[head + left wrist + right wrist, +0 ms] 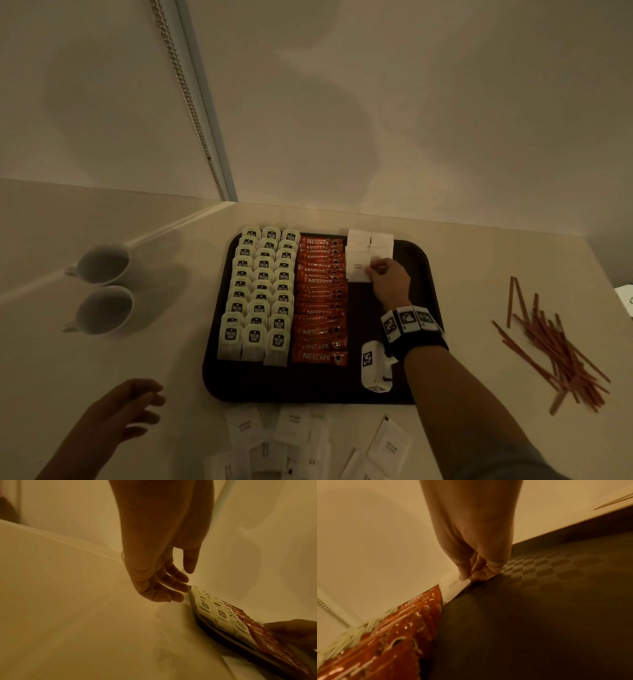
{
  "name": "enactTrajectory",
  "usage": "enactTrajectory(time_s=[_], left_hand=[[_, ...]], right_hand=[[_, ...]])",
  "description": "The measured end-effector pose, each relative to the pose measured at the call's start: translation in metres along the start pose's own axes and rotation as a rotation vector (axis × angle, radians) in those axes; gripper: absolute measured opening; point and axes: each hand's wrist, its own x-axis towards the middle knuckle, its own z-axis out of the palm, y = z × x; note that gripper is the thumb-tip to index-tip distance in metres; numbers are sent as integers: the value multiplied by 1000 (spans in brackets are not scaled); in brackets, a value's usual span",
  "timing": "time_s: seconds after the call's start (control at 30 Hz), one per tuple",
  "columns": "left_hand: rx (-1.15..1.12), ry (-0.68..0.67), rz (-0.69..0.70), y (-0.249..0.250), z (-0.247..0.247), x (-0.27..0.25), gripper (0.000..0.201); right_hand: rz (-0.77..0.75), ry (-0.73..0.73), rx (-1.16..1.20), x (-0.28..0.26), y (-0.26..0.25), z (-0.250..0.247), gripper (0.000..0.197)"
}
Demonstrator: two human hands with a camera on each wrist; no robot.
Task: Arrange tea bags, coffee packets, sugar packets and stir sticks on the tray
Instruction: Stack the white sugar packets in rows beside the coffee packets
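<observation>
Nearby, off the tray's left side, two white cups (104, 263) standing on the counter, one behind the other, handles pointing left. Right of the tray, well apart from it, a loose heap of brown stir sticks (555, 346) lying crossed over one another. Along the near edge, just in front of the tray, scattered white sugar packets (294, 442) waiting on the counter. Dark tray (308, 383) set near the back wall, holding three neat columns of overlapping tea bags (260, 294) on its left, then one column of overlapping orange coffee packets (322, 301), then a short stack of white sugar packets at the far right corner, with bare checkered tray floor to the right. Right hand (388, 281) reaching over the tray, wrist wrapped in a black band with square markers, thumb and fingertips pinching the right edge of a white sugar packet (453, 588) lying just beside the coffee column. Left hand (159, 574) hovering above the counter near the tray's left front corner, fingers relaxed and slightly spread, holding nothing. Pale cream counter (171, 342) meeting plain cream walls in a corner, dimly lit, with a beaded chain (185, 92) hanging beside a pale vertical strip.
</observation>
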Motion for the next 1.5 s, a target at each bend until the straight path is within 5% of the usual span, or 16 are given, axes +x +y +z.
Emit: enactTrajectory(time_s=[0.27, 0.37, 0.47, 0.57, 0.67, 0.73, 0.97, 1.3, 1.5], left_hand=[[133, 30, 29, -24, -21, 3, 16], [201, 15, 42, -36, -29, -2, 16], [217, -11, 39, -47, -33, -10, 17], [241, -43, 69, -58, -32, -23, 17], [253, -86, 75, -67, -32, -35, 15], [262, -97, 86, -74, -33, -40, 16], [281, -128, 86, -99, -44, -50, 17], [228, -122, 139, -120, -60, -66, 17], [199, -109, 139, -122, -68, -70, 16]], right_hand=[[-189, 7, -44, -25, -12, -14, 14], [-341, -357, -103, -81, -15, -48, 6], [-322, -706, -290, -144, 8, -80, 10], [-306, -739, -538, -189, 51, -90, 41], [-276, -684, -749, -221, 89, -82, 103], [-244, -630, -785, -236, 103, -71, 120], [-133, -429, -543, -269, 110, -46, 53], [-71, -482, -691, -270, 99, -43, 62], [58, -463, -318, -266, 75, -43, 48]])
